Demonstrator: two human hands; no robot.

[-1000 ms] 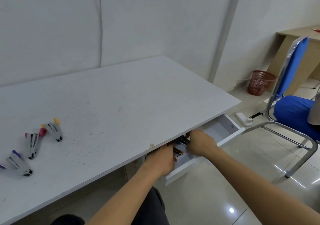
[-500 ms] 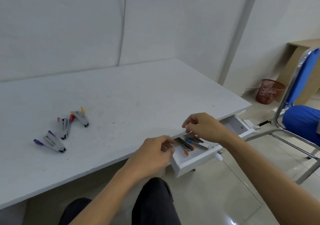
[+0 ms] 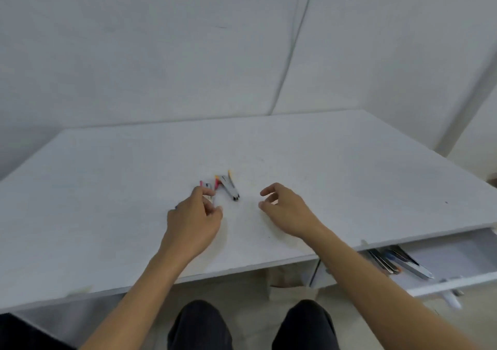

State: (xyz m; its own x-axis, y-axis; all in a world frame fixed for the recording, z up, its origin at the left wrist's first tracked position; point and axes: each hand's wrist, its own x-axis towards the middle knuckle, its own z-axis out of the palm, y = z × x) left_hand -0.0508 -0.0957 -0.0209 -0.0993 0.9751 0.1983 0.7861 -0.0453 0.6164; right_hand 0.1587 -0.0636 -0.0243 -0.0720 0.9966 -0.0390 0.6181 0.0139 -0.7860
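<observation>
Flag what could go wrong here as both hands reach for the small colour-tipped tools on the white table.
The left hand partly hides the pink-tipped white tool; a blind pinch might nudge the yellow-tipped white tool close beside it. The white drawer stands open behind the right hand, so drawing that arm back could bump it.

Your orange-tipped stapler (image 3: 229,188) lies flat near the middle of the table (image 3: 349,174). It has a small white body with two arms spread in a narrow V, the orange and yellow ends toward the far edge and the black nose toward the near edge. Just beside it, toward the left edge, your pink-tipped stapler (image 3: 205,184) shows only its pink end and a bit of white; your left hand (image 3: 193,220) hides the rest.
</observation>
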